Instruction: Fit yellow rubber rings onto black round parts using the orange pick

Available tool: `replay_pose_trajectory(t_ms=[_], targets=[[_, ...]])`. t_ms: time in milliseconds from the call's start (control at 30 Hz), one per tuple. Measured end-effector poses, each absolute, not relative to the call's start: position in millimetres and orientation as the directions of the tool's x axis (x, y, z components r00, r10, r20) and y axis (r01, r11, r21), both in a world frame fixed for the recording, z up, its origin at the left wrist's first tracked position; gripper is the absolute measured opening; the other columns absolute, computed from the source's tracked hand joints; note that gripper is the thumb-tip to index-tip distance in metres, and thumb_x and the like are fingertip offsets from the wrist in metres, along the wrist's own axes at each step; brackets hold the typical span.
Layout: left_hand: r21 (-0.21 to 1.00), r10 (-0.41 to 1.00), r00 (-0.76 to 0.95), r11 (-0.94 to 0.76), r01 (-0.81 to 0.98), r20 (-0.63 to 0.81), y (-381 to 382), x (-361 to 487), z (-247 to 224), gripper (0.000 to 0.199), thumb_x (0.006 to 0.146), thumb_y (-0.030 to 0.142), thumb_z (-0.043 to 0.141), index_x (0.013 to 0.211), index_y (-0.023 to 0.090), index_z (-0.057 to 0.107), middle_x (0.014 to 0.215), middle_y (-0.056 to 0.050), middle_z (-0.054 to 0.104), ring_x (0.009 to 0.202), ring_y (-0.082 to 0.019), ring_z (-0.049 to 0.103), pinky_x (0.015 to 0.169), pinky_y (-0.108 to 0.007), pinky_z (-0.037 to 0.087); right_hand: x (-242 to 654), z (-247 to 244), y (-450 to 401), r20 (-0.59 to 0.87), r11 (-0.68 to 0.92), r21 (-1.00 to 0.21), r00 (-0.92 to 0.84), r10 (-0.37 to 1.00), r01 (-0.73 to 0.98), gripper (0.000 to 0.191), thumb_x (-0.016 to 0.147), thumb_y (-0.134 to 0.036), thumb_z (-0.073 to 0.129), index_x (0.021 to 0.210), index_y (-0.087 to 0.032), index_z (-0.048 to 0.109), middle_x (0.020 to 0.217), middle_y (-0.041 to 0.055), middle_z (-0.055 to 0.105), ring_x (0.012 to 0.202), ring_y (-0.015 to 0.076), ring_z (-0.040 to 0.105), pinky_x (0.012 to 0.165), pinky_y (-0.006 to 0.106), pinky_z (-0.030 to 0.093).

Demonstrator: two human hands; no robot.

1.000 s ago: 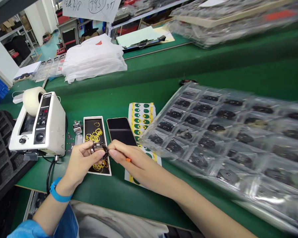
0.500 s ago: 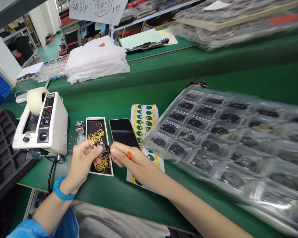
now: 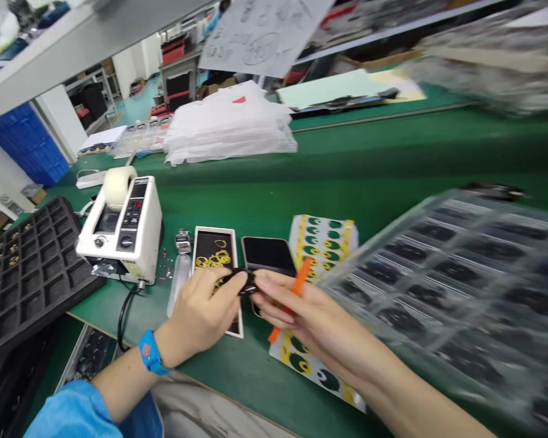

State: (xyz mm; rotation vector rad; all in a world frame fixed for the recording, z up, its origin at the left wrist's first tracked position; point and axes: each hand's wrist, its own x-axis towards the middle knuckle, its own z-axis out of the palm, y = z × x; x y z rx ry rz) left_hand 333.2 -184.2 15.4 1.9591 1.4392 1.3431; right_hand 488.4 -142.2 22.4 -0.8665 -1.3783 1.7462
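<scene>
Black part [image 3: 247, 283] now turned nearly edge-on, inner face hidden, suggesting reorientation; left hand [image 3: 205, 310] pinches it; right hand [image 3: 311, 319] grips orange tool [image 3: 302, 275], more exposed now, fingertips at part's rim; part above table [image 3: 237, 372], near front edge

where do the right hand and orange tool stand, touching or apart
Touching. The head view shows the orange tool gripped in the right hand, with an end jutting out on either side.
</scene>
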Motion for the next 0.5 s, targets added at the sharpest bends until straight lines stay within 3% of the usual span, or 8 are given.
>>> replay_pose_trajectory(t_ms=[67,100,167,233,367,500], targets=[[0.844,0.899,-0.094,-0.360,0.398,0.428,-197,329,18,0.027,0.077,0.028,0.068,0.102,0.020,0.072,0.109,-0.014,0.069,0.104,-0.028,0.063,0.094,-0.044,0.050,494,15,-137,0.066,0.038,-0.997,-0.450,0.891,-0.070,0.045,0.085,-0.064,0.060,0.069,-0.022,0.054,0.050,-0.0048,0.034,0.040,0.0099,0.027,0.037,0.024,0.025],[0.921,0.917,-0.203,-0.287,0.264,0.344,-204,325,19,0.030,0.074,0.032,0.073,0.100,0.019,0.071,0.105,-0.014,0.069,0.099,-0.027,0.065,0.090,-0.043,0.052,497,12,-134,0.162,0.164,-0.986,-0.418,0.894,-0.030,0.043,0.087,-0.061,0.059,0.069,-0.023,0.056,0.048,-0.0033,0.036,0.040,0.0113,0.032,0.037,0.025,0.028],[0.991,0.909,-0.405,-0.130,-0.039,0.103,-220,309,20,0.037,0.073,0.045,0.074,0.093,0.015,0.069,0.086,-0.010,0.069,0.074,-0.021,0.066,0.070,-0.035,0.055,502,5,-129,0.339,0.385,-0.921,-0.358,0.870,0.063,0.038,0.091,-0.056,0.057,0.069,-0.025,0.058,0.048,-0.0002,0.044,0.040,0.0130,0.040,0.037,0.026,0.033],[0.981,0.846,-0.532,-0.068,-0.180,-0.039,-232,286,21,0.046,0.081,0.056,0.062,0.090,0.012,0.066,0.070,-0.005,0.063,0.054,-0.013,0.058,0.050,-0.026,0.046,505,1,-128,0.415,0.485,-0.861,-0.339,0.844,0.154,0.033,0.092,-0.053,0.056,0.072,-0.026,0.059,0.051,0.0008,0.050,0.040,0.0135,0.043,0.038,0.026,0.035],[0.989,0.735,-0.677,-0.074,-0.128,-0.033,-239,240,24,0.051,0.081,0.060,0.059,0.087,0.010,0.066,0.061,0.000,0.055,0.044,-0.008,0.046,0.041,-0.020,0.030,505,0,-137,0.274,0.413,-0.868,-0.427,0.862,0.276,0.037,0.094,-0.056,0.048,0.073,-0.026,0.051,0.055,-0.0009,0.046,0.046,0.0150,0.044,0.043,0.026,0.037],[0.993,0.659,-0.746,-0.108,0.040,0.102,-233,225,33,0.034,0.076,0.046,0.068,0.063,0.015,0.060,0.053,0.005,0.045,0.044,-0.007,0.037,0.043,-0.020,0.026,500,0,-145,0.152,0.343,-0.883,-0.496,0.855,0.321,0.043,0.093,-0.063,0.042,0.076,-0.024,0.047,0.063,-0.0014,0.045,0.055,0.0166,0.045,0.051,0.027,0.040]])
